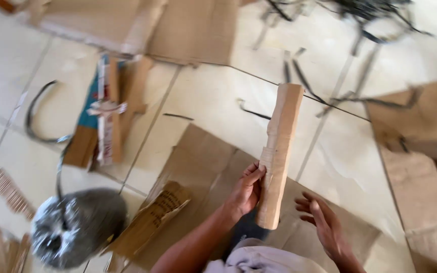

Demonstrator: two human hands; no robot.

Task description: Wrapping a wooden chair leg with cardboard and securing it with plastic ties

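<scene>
Cardboard roll (278, 151), a folded strip held upright, sits in the left hand (246, 192), fingers closed around its lower half. The right hand (322, 222) hovers just beside its lower end, palm open and holding nothing. Beneath both lies flat cardboard (198, 162) on the tiled floor (218, 96). With only one hand gripping low, the roll could probably tip or unfold.

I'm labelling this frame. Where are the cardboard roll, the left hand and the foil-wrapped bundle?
cardboard roll (279, 151): head view, middle of its length.
left hand (246, 192): head view, back of the hand.
foil-wrapped bundle (77, 225): head view, centre of its wrapping.
</scene>
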